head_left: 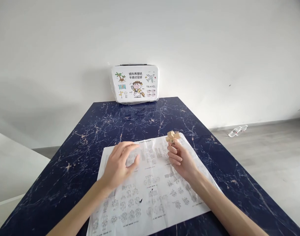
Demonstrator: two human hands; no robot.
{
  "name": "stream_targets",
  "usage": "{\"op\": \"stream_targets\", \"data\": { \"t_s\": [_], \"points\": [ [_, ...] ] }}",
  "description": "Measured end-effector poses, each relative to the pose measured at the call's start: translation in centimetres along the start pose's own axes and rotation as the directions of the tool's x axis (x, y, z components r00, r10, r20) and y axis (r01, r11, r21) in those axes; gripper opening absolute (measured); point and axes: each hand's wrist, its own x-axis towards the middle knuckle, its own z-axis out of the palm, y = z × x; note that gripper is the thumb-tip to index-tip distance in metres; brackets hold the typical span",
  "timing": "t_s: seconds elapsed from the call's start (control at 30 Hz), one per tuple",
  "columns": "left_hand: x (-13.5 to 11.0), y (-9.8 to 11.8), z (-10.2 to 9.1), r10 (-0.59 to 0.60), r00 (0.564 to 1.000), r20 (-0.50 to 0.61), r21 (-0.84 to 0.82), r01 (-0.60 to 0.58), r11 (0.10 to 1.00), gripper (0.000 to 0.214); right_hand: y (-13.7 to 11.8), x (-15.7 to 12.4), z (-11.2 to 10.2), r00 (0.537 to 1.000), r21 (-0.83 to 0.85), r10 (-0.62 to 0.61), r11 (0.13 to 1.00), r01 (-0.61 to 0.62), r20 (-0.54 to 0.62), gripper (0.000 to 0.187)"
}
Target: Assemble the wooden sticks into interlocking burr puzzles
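Observation:
Between the fingers of my right hand (178,155) is a small light wooden interlocking puzzle (173,136), its crossed blocks sticking out above the fingertips. Dark marks show on one of its blocks. My left hand (121,159) hovers over the left part of a printed instruction sheet (150,196), fingers apart and curved, with nothing in them. The sheet is creased and covered with rows of small line drawings. Both forearms reach across it, hiding parts of the print.
A white case with cartoon travel pictures (136,84), wrapped in clear plastic, leans on the wall at the far end of the blue marble-patterned table (145,119). A clear plastic bottle (238,130) lies on the floor at right.

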Motion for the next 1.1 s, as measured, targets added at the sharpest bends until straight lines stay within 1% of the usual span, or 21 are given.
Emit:
{"op": "stream_targets", "data": {
  "t_s": [0.07,0.1,0.2,0.3,0.33,0.4,0.5,0.63,0.87,0.97,1.1],
  "points": [
    [0.3,-2.0,-1.1,-0.025,0.998,0.060,0.074,0.021,0.997,0.026,0.2,0.2,-0.3,1.000,0.031,0.012,0.999,-0.012,-0.011,0.038],
    [0.2,-2.9,-1.6,-0.043,0.991,0.125,0.074,0.034,0.997,0.030,0.3,0.2,-0.4,1.000,0.037,0.017,0.999,-0.017,-0.014,0.037],
    [-0.5,-5.0,-3.1,-0.103,0.955,0.279,0.069,0.087,0.994,0.060,0.7,0.3,-0.4,0.999,0.066,0.030,0.997,-0.029,-0.016,0.033],
    [-1.7,-6.4,-4.4,-0.162,0.905,0.394,0.067,0.147,0.987,0.090,0.8,0.4,-0.3,0.999,0.080,0.034,0.996,-0.033,-0.014,0.032],
    [-2.1,-6.6,-4.6,-0.179,0.890,0.419,0.075,0.162,0.984,0.098,0.7,0.4,-0.3,0.999,0.080,0.035,0.996,-0.034,-0.013,0.033],
    [-2.6,-7.1,-5.0,-0.193,0.870,0.454,0.102,0.165,0.981,0.104,0.6,0.4,-0.2,0.999,0.072,0.037,0.997,-0.036,-0.010,0.035],
    [-2.8,-7.6,-5.2,-0.188,0.863,0.469,0.144,0.136,0.980,0.099,0.5,0.3,0.0,0.999,0.040,0.043,0.998,-0.043,-0.007,0.036],
    [-2.9,-7.9,-5.1,-0.191,0.871,0.453,0.170,0.126,0.977,0.093,0.5,-0.2,0.6,0.999,-0.034,0.051,0.998,-0.051,-0.003,0.039],
    [-2.8,-7.2,-4.9,-0.136,0.911,0.388,0.185,0.067,0.980,0.085,0.7,-0.7,1.4,0.998,-0.150,0.070,0.986,-0.068,0.005,0.032],
    [-2.7,-7.0,-4.7,-0.114,0.930,0.349,0.199,0.045,0.979,0.081,0.8,-0.8,1.5,0.997,-0.186,0.070,0.980,-0.067,0.011,0.033],
    [-2.7,-7.0,-4.5,-0.103,0.938,0.331,0.239,0.022,0.971,0.078,0.7,-1.0,1.9,0.998,-0.233,0.059,0.971,-0.051,0.025,0.036]
  ]
}}
